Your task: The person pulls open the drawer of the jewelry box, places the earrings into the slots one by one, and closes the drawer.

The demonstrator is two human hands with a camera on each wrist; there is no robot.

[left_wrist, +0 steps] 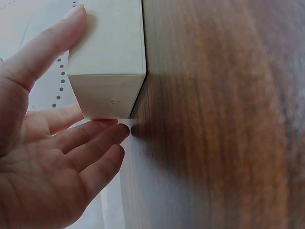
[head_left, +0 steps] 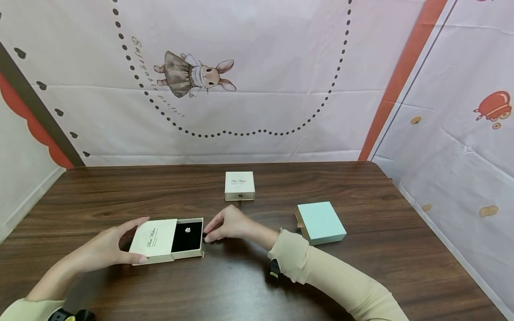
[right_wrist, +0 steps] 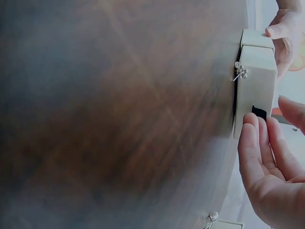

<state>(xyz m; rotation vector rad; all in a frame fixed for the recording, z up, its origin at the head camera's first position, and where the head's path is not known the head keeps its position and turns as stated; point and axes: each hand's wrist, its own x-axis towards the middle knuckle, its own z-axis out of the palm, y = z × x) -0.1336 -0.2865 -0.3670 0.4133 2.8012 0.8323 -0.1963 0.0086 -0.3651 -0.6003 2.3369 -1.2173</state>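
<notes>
A cream slide-out jewellery box (head_left: 154, 242) lies on the left of the table, its drawer (head_left: 188, 254) pulled partly out. On the black padding inside sits a small silvery flower-shaped earring (head_left: 187, 230). My left hand (head_left: 100, 249) grips the box's outer sleeve between thumb and fingers, as the left wrist view also shows. At the drawer front, my right hand (head_left: 233, 225) has its fingertips by a black pull tab (right_wrist: 259, 112), with the thumb apart from the fingers. Another sparkling earring (right_wrist: 241, 70) is at the drawer's near front corner.
A smaller cream box (head_left: 239, 183) stands farther back, shut, with a small dark spot at its front. To the right, beyond my right wrist, lies a pale teal box (head_left: 321, 223). The brown wooden table (head_left: 140, 191) meets a printed cloth at its back edge.
</notes>
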